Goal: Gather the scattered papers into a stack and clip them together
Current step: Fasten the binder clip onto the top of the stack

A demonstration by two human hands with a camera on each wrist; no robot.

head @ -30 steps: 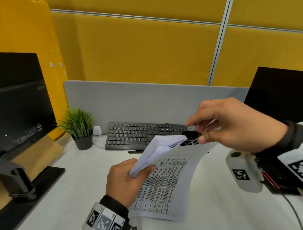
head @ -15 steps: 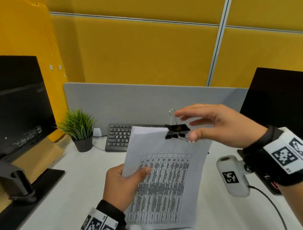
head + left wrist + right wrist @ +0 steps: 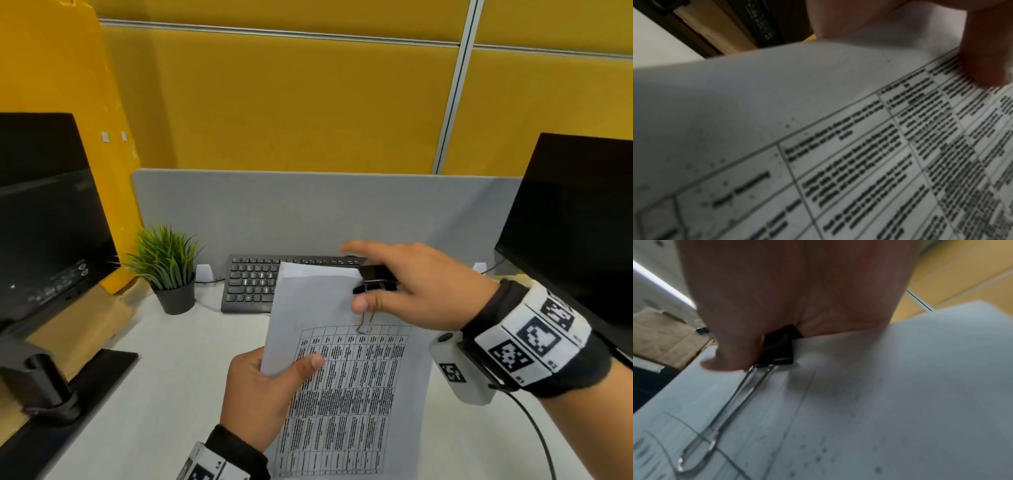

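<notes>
My left hand point(image 3: 270, 387) grips the paper stack point(image 3: 346, 394) by its left edge, thumb point(image 3: 986, 56) lying on the printed table of the top sheet point(image 3: 818, 129). I hold the stack tilted up above the desk. A black binder clip point(image 3: 375, 279) sits on the stack's top edge, and its front wire handle point(image 3: 364, 323) is folded flat on the page. My right hand point(image 3: 411, 284) straddles that edge with fingers stretched out. Its thumb point(image 3: 731, 350) presses beside the clip point(image 3: 779, 347) at the root of the handle point(image 3: 721, 418), and the other fingers pass behind the paper point(image 3: 900, 386).
A black keyboard point(image 3: 253, 284) lies behind the papers against the grey divider point(image 3: 308, 212). A small potted plant point(image 3: 168, 267) stands to its left. Dark monitors flank the white desk point(image 3: 137, 411), one left point(image 3: 44, 212) and one right point(image 3: 575, 219). A cable point(image 3: 534, 428) trails from my right wrist.
My right hand let go of the clip's handles, leaving it clamped on the stack. The front handle, upright half a second ago, now lies flat under my thumb. The stack has straightened.
</notes>
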